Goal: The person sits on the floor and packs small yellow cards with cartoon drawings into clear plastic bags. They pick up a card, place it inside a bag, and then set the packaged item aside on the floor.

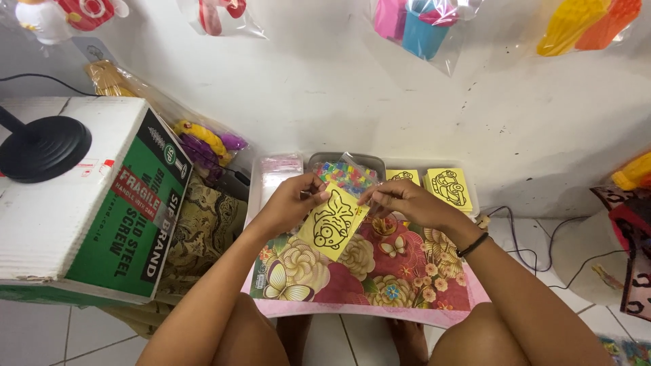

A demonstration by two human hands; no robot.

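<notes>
My left hand [293,200] and my right hand [401,200] together hold a yellow card [333,226] with a black cartoon fish outline, tilted, above a low table with a flowery cloth [366,278]. A small clear bag of coloured bits [348,175] rises between my fingertips, just behind the card's top edge. The left fingers pinch the card's upper left corner and the right fingers pinch its upper right. A black band circles my right wrist [472,245].
A grey tray [377,160] at the table's back holds two stacks of yellow outline cards [447,186] and a pile of clear bags [278,168]. A cardboard box [81,203] with a black lamp base [42,146] stands left. Bagged toys hang on the wall; cables [536,251] run right.
</notes>
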